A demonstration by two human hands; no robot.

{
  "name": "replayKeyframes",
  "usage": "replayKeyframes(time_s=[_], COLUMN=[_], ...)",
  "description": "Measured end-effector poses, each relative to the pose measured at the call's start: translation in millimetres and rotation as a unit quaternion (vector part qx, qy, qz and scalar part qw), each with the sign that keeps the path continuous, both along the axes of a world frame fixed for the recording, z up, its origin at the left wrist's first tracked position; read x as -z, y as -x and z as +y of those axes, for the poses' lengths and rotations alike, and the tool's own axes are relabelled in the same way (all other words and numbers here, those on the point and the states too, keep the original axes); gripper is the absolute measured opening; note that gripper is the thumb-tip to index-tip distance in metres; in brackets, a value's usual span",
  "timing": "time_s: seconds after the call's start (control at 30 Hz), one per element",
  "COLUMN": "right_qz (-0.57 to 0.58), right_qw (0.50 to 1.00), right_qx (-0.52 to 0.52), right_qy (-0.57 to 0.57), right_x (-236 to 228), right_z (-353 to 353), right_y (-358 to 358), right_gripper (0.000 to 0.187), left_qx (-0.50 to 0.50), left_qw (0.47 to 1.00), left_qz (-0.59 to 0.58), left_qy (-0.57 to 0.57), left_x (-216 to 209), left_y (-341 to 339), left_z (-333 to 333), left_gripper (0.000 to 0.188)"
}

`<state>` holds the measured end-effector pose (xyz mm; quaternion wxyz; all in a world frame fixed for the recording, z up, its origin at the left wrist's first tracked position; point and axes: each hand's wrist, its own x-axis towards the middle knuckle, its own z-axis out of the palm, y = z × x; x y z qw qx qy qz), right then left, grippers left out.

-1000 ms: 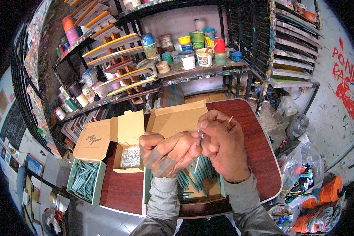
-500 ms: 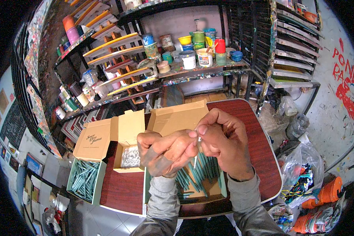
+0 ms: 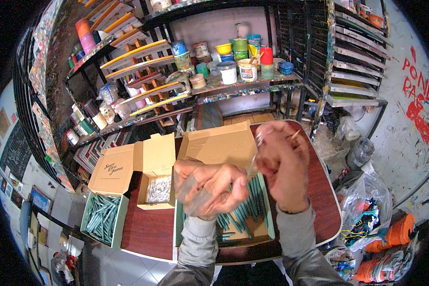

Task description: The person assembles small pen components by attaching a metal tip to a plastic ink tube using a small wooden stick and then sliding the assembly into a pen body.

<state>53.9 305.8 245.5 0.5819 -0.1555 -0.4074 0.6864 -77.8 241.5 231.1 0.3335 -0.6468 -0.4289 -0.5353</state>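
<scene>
free: tabletop (image 3: 323, 200) beside right hand (image 3: 285, 167) | obstacle: raised cardboard lid (image 3: 217, 144) ahead

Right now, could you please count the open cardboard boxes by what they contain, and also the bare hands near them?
Boxes with teal sticks: 2 (left box, large box)
Boxes with white pieces: 1 (small box)
Hands: 2 (left hand, right hand)
Total: 5

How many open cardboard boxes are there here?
3: the left box, the small middle box, and the large right box, partly behind the left hand. More could be hidden.
</scene>
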Motion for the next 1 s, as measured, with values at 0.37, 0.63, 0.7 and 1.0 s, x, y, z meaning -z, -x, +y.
replayKeyframes(time_s=[0.37,0.63,0.7,1.0], right_qz=[-0.128,-0.104,-0.109,-0.146], right_qw=[0.963,0.965,0.965,0.953], right_qx=[0.054,-0.047,-0.096,-0.113], right_qy=[-0.231,-0.237,-0.218,-0.242], right_x=[-5,-2,-2,-1], right_z=[-3,-4,-1,5], right_y=[-14,-13,-18,-18], right_gripper=[0.012,0.015,0.016,0.016], left_qx=[0.325,0.270,0.306,0.312], left_qw=[0.904,0.894,0.861,0.846], left_qz=[-0.277,-0.340,-0.383,-0.370], left_qy=[0.030,0.106,0.137,0.224], left_x=[10,-1,-2,-5], left_y=[0,-5,-4,12], left_z=[17,5,0,-8], left_gripper=[0.022,0.013,0.011,0.012])
